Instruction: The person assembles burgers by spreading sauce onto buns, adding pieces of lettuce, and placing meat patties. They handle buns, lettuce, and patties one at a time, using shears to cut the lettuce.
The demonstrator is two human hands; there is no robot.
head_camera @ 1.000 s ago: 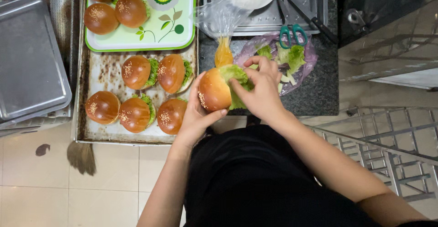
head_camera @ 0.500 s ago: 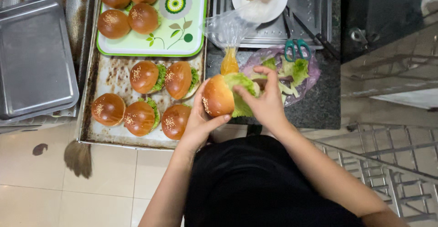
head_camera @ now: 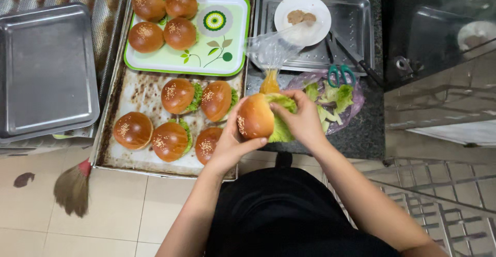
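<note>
Bun (head_camera: pixel 254 116), glossy brown and sesame-dotted, sits tipped on its side in the left hand (head_camera: pixel 231 146), whose fingers curl under and around it above the near edge of the dark counter. The right hand (head_camera: pixel 302 120) closes on the lettuce leaf (head_camera: pixel 281 128) tucked into the bun's split, thumb and fingers pinching the green. The bun's crown faces left toward the trays and its cut side faces right; being round, it has no clear long axis.

Just left lies a baking tray (head_camera: pixel 139 89) with five filled buns (head_camera: pixel 178 96) showing lettuce at their edges. Beyond it a green patterned tray (head_camera: pixel 227 60) carries four plain buns (head_camera: pixel 163 19). Right of the hands, a bag of lettuce (head_camera: pixel 336 99) lies open with green-handled scissors (head_camera: pixel 341 73) at its top. A white plate (head_camera: pixel 302 11) rests in a steel tray (head_camera: pixel 361 35). A broom (head_camera: pixel 72 187) lies on the tiled floor.
</note>
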